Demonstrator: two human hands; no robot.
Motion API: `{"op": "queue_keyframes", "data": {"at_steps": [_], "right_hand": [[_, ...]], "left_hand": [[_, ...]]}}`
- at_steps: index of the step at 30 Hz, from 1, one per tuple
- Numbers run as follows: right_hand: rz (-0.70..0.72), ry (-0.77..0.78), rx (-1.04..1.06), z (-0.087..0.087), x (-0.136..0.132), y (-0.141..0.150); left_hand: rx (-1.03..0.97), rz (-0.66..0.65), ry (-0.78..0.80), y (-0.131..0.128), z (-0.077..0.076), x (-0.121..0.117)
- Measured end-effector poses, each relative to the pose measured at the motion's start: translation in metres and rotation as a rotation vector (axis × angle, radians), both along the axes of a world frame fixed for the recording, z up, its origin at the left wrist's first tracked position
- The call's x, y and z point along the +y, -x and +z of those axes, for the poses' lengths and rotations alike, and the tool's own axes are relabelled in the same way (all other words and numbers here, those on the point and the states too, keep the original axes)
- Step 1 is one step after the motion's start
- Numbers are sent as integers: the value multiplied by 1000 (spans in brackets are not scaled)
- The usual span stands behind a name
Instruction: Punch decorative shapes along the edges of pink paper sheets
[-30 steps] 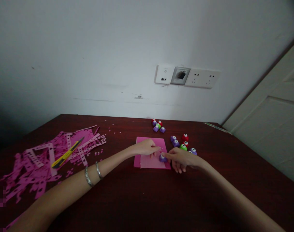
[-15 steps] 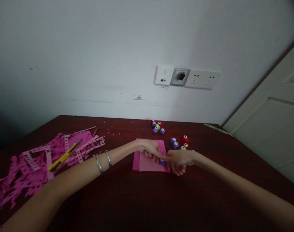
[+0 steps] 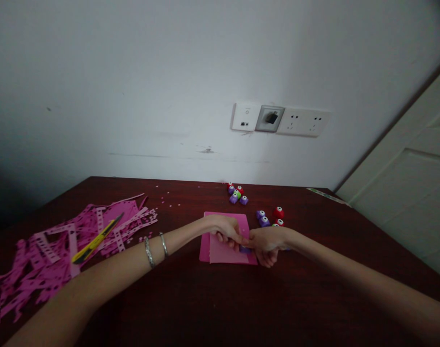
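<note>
A sheet of pink paper (image 3: 227, 253) lies on a second pink sheet (image 3: 204, 250) on the dark table. At the right edge of the top sheet is a purple paper punch (image 3: 245, 249), mostly covered by my fingers. My right hand (image 3: 266, 245) is closed around the punch, its lower fingers curled in. My left hand (image 3: 225, 229) is over the paper, fingers bent onto the sheet and a fingertip reaching to the punch beside my right hand. Just behind my right hand stand more punches: purple (image 3: 264, 221), red (image 3: 278, 212) and a partly hidden green one.
A heap of punched pink paper strips (image 3: 53, 243) covers the left side, with a yellow utility knife (image 3: 97, 242) on top. Several small punches (image 3: 236, 194) cluster near the wall. Tiny paper bits dot the table (image 3: 191, 299). A narrow strip (image 3: 328, 196) lies at the back right.
My right hand's fingers have curled in more tightly around the purple paper punch. Both hands stay at the paper's right edge. The whole view has shifted slightly.
</note>
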State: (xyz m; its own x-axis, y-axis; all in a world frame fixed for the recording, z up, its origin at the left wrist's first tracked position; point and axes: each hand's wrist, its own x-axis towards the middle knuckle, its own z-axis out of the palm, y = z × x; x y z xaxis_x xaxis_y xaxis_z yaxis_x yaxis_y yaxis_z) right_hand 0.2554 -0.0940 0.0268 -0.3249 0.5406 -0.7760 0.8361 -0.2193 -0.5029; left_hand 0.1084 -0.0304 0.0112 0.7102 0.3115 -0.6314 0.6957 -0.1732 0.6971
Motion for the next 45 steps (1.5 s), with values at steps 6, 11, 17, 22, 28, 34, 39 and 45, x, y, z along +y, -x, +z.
{"op": "queue_keyframes", "data": {"at_steps": [6, 11, 17, 22, 28, 34, 39, 45], "right_hand": [[31, -15, -108, 6, 0, 7], [43, -81, -157, 14, -6, 9], [-35, -432, -133, 5, -18, 6], [-205, -710, -121, -1, -33, 0], [-138, -983, -33, -2, -46, -16], [8, -1037, 126, -20, -51, -17], [28, -1037, 141, -20, -46, -15], [24, -1034, 78, -19, -39, -23]], "left_hand": [[-79, 26, -49, 7, 0, -8], [-97, -9, -230, 10, 4, -13], [-213, -2, -717, 22, 17, -30], [-197, 19, -935, 42, 20, -39], [-260, 9, -878, 57, 0, -34], [-266, -45, -892, 61, -21, -28], [-282, -60, -869, 60, -25, -24], [-254, -81, -843, 58, -21, -23]]}}
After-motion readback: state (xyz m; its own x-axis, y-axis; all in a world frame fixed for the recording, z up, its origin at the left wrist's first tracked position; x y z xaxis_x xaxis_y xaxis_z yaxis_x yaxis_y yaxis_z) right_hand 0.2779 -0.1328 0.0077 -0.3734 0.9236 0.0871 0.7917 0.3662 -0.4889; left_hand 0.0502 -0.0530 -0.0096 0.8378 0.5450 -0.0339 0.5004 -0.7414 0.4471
